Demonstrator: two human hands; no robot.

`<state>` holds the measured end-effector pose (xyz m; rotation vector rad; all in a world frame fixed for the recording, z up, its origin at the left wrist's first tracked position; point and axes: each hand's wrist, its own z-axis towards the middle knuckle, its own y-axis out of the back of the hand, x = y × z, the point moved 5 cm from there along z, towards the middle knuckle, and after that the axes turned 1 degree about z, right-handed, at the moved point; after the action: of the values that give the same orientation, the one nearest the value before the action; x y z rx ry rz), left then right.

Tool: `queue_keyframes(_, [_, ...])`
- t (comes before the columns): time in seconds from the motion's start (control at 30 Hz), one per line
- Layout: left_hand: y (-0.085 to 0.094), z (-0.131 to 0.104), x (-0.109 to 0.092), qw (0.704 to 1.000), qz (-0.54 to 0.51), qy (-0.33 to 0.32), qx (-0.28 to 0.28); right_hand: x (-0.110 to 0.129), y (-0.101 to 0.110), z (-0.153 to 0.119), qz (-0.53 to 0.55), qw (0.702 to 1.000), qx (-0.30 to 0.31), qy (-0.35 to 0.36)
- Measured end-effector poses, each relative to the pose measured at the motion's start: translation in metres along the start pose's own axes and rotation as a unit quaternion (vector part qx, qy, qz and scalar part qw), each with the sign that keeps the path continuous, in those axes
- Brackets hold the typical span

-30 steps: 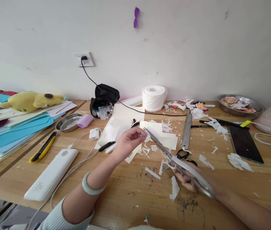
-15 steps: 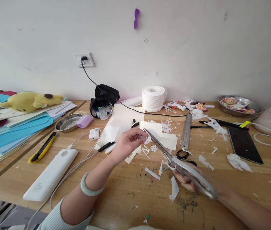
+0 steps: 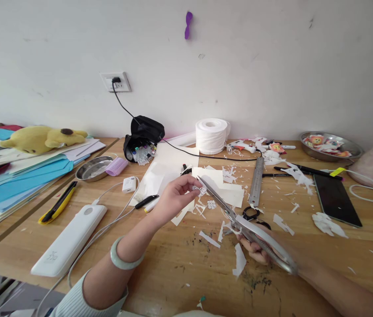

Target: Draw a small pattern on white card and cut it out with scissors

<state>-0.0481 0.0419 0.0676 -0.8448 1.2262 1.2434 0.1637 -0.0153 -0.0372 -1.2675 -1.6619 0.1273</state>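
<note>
Steel ruler (image 3: 256,180), small scissors (image 3: 251,214), paper scraps (image 3: 240,259)

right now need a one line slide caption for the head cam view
Left hand pinches a small paper cutout while the right hand works large metal scissors over a scrap-strewn wooden table.

The scissors (image 3: 239,220) are silver, and the paper scrap (image 3: 202,190) at their tip is white with a dark printed pattern. At nine o'clock of the scrap lie a black-and-yellow box cutter (image 3: 58,203) and a white power bank (image 3: 69,240). At ten o'clock rests a yellow plush toy (image 3: 42,137) on blue paper sheets (image 3: 21,180); the bracelet (image 3: 123,259) is pale green.
</note>
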Motion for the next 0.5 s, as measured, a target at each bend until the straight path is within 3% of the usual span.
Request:
queue_keyframes(0.27, [-0.002,0.0,-0.002,0.998,-0.044,0.051,-0.005,0.009,-0.015,-0.008,-0.02,0.997,-0.027,0.074])
queue_keyframes(0.5, [0.001,0.002,0.0,0.993,-0.092,0.069,0.007,0.01,-0.015,-0.008,-0.04,0.996,-0.029,0.07])
